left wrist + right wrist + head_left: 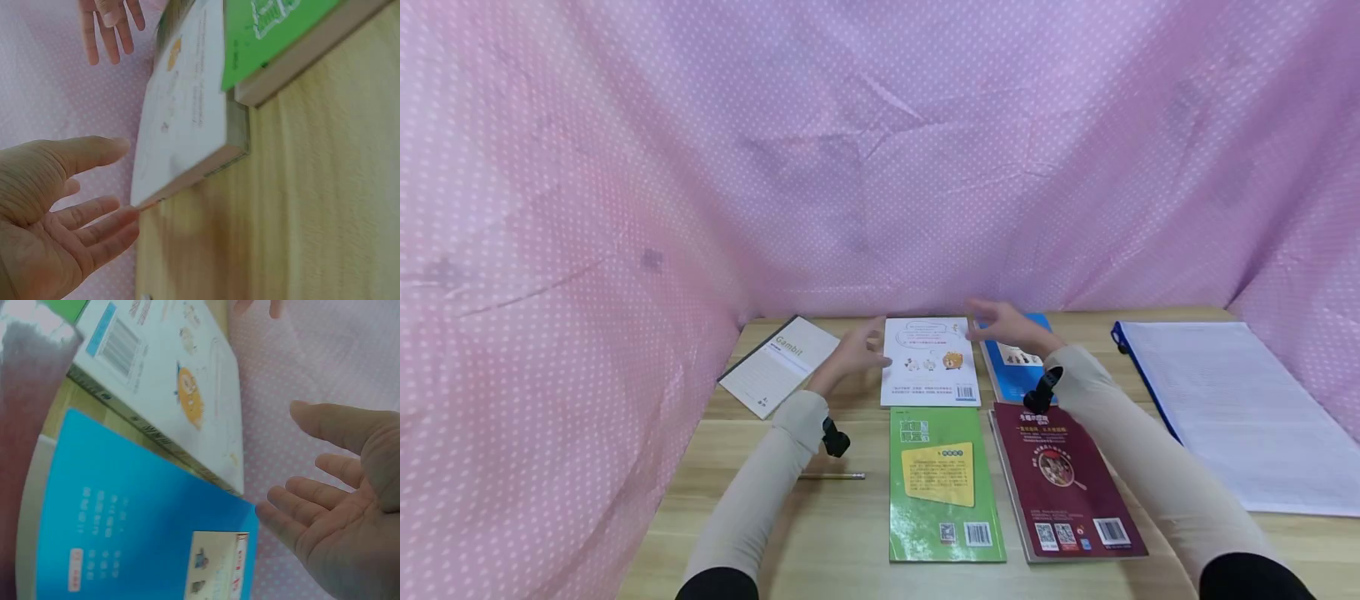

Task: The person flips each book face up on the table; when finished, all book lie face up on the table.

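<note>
A white book (930, 362) with small cartoon figures and a barcode lies flat at the back middle of the table. Beside its left edge is my left hand (859, 348), thumb and fingers spread apart around nothing. My right hand (1006, 325) hovers over the far end of a blue book (1019, 387), near the white book's right edge. In the right wrist view its fingers (300, 506) extend loosely with nothing between them. The green book (946, 483) lies just in front of the white one, and a maroon book (1067, 483) is under my right forearm.
A cream notebook (780, 367) marked Gambit lies slanted at the back left. A pencil (842, 476) is partly hidden by my left forearm. At the right lies a large white zip folder (1247, 408) with a blue edge. Pink dotted cloth (880, 167) hangs behind the table.
</note>
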Demonstrator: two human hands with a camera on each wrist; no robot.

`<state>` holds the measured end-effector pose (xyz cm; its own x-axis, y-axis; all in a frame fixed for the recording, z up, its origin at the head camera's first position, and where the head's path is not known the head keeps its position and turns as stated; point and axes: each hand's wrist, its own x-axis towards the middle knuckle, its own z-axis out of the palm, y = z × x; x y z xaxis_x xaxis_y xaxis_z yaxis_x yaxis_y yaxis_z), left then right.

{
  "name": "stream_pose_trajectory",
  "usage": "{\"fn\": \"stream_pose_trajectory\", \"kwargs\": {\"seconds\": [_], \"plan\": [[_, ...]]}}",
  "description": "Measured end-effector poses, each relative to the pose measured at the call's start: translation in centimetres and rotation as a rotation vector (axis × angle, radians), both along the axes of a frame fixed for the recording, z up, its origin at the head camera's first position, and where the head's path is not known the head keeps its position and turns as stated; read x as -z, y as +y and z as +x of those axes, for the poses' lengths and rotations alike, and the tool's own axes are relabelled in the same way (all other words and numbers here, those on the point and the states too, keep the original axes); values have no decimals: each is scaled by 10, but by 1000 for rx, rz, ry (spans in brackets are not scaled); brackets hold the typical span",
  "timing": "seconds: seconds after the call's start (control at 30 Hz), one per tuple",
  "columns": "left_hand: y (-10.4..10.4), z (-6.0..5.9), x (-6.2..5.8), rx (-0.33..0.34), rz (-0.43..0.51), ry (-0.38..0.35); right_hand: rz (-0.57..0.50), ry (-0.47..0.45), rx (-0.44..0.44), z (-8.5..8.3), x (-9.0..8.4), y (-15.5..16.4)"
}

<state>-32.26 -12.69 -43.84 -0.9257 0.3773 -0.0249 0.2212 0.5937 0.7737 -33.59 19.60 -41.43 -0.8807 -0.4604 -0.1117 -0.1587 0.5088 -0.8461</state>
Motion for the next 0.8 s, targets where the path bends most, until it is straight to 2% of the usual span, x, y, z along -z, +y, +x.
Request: {"fn": "stream_pose_trajectory", "kwargs": {"seconds": [0.1,0.33,0.57,0.8], "plan": [[-5,2,6,-3,-5,-38,-8,-26,8,-3,6,-1],[-13,7,13,-55,-6,-127,17,-34,42,-10,21,-2],[-14,3,22,-40,102,-207,-27,-70,82,-20,36,-3],[-12,-1,27,-55,93,-251,-28,-78,95,-28,46,-2]]}}
